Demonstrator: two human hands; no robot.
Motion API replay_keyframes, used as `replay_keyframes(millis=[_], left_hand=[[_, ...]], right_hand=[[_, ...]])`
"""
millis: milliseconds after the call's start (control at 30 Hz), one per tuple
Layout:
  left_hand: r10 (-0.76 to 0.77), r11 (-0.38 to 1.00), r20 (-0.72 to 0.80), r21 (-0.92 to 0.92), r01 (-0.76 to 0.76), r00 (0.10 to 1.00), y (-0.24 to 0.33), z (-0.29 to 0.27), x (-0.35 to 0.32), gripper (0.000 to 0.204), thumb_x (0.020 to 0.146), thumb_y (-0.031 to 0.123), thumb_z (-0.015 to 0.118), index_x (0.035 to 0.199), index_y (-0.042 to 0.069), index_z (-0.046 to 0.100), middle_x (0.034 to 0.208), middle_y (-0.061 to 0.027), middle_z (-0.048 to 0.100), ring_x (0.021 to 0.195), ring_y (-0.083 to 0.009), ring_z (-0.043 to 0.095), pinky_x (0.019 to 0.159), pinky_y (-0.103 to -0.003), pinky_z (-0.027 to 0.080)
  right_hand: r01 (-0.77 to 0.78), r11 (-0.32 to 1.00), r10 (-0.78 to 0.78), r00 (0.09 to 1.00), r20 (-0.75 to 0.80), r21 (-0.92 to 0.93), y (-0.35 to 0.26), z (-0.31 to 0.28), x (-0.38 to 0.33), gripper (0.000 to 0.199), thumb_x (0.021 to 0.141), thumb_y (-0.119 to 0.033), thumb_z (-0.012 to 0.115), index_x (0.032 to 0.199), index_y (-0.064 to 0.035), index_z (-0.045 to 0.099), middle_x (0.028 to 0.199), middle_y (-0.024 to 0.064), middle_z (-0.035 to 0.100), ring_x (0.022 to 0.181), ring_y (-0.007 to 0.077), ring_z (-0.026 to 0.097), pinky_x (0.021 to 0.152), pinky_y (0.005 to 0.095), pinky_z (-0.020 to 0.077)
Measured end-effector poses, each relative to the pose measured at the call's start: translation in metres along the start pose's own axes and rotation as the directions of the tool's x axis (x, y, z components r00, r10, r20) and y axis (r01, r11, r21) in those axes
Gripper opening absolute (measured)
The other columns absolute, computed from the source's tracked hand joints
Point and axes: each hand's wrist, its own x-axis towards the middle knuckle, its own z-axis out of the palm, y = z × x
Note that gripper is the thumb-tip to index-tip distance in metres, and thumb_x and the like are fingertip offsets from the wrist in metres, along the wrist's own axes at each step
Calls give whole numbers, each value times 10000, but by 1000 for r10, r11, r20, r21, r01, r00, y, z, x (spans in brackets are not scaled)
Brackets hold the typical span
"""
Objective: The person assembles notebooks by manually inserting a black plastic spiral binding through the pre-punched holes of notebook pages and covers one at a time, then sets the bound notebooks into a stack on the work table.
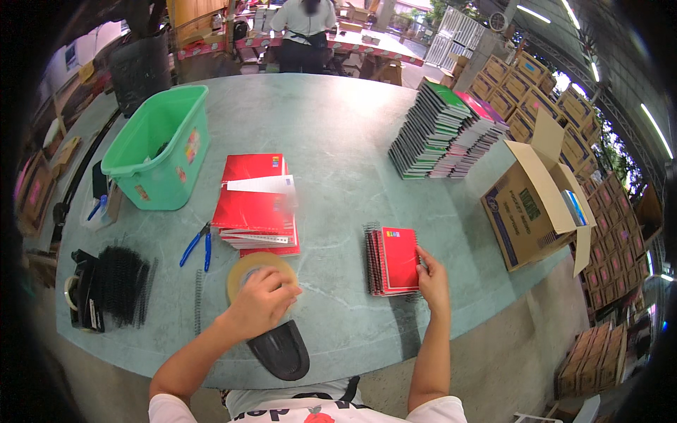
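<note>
Near the front of the table, my left hand (262,302) hovers over or rests on a wide roll of clear tape (240,271). Its fingers are curled together, and what they hold, if anything, is hidden. To the right lies a small stack of red spiral notebooks (400,259), coils along its left side. My right hand (432,280) grips the top notebook's right edge, thumb on the cover. Beyond the tape stands a pile of red covers and pages (247,204), with a white strip across it. Blue-handled pliers (196,247) lie left of the pile.
A black rounded pad (281,352) lies at the near edge. Black spiral coils (123,285) are heaped at left, below a green tub (162,173). Tall notebook stacks (437,134) stand far right, beside an open cardboard box (529,204). A person (305,32) stands beyond the table.
</note>
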Motion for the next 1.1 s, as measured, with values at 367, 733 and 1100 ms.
replay_keyframes(millis=[367, 733, 1100], left_hand=[[-26, 764, -233, 623, 169, 972, -84, -24, 15, 449, 747, 113, 605, 1185, 34, 551, 1165, -141, 573, 1076, -286, 528, 921, -443, 371], [-91, 894, 24, 443, 71, 996, -1, -79, 4, 286, 708, 87, 618, 990, 40, 616, 899, -77, 633, 885, -245, 574, 798, -389, 404], [-577, 744, -121, -487, 458, 808, -22, -50, -43, 205, 773, 49, 692, 968, 25, 635, 889, -86, 662, 835, -135, 628, 734, -282, 488]], right_hand=[[384, 908, -410, 896, -172, -167, -85, 25, -13, 381, 781, -57, 653, 1159, -62, 608, 1377, 177, 428, 1304, 368, 362, 1065, 439, 304], [569, 769, -582, 812, -50, 290, -160, 98, -38, 502, 723, -60, 752, 1192, -31, 576, 1260, 148, 550, 1167, 214, 535, 950, 325, 428], [8, 570, -367, 897, 245, 822, -111, 153, -54, 326, 754, 84, 686, 1060, 1, 610, 971, 96, 653, 862, 131, 626, 765, 260, 512]])
